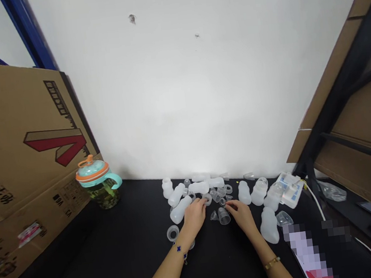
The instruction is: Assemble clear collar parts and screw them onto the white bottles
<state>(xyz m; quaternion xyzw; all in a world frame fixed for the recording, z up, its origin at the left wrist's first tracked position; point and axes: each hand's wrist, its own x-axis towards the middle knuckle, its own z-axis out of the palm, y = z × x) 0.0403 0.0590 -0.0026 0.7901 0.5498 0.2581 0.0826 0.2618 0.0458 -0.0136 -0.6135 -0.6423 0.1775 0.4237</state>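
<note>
Reaching, left hand [195, 215] by clear ring [207, 199], right hand [241, 216] by clear cup [224, 216]

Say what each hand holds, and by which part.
Cannot be told: the left hand sits at a clear plastic ring, the right hand at a small clear plastic piece.

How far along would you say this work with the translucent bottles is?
Two translucent bottles at the right appear to have clear domes on already. In hand: the left hand is at a clear ring and the right hand at a small clear piece, though I can't tell if either is gripped. Left: loose clear cups and bare bottles lie scattered on the black table.
</note>
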